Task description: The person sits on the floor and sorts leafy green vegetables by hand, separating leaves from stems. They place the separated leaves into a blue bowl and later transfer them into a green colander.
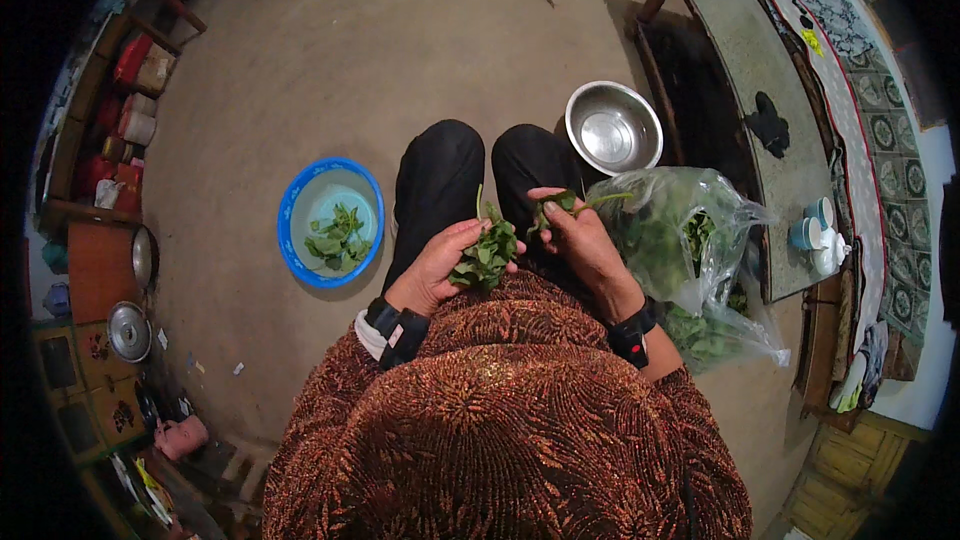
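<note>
My left hand (pixel 442 259) holds a bunch of leafy greens (pixel 486 251) above my lap, one pale stem poking up past the thumb. Between thumb and fingers of my right hand (pixel 577 236) is a smaller leafy sprig (pixel 553 208), its stem pointing right. To the left on the floor stands a blue-rimmed plastic basin (pixel 289 195) with some leafy greens (pixel 339 238) in it. By my right arm lies a clear plastic bag (pixel 720 199) full of greens. Beyond my right knee is a bare-bottomed stainless steel basin (pixel 611 127).
A long grey bench (pixel 787 240) runs along the right, bearing a black cloth-like item (pixel 768 124), two blue cups (pixel 806 232) and a white teapot (pixel 829 251). At left are low wooden shelves, a metal pot lid (pixel 129 331) and a pink object (pixel 180 436). Concrete floor (pixel 412 30) stretches ahead.
</note>
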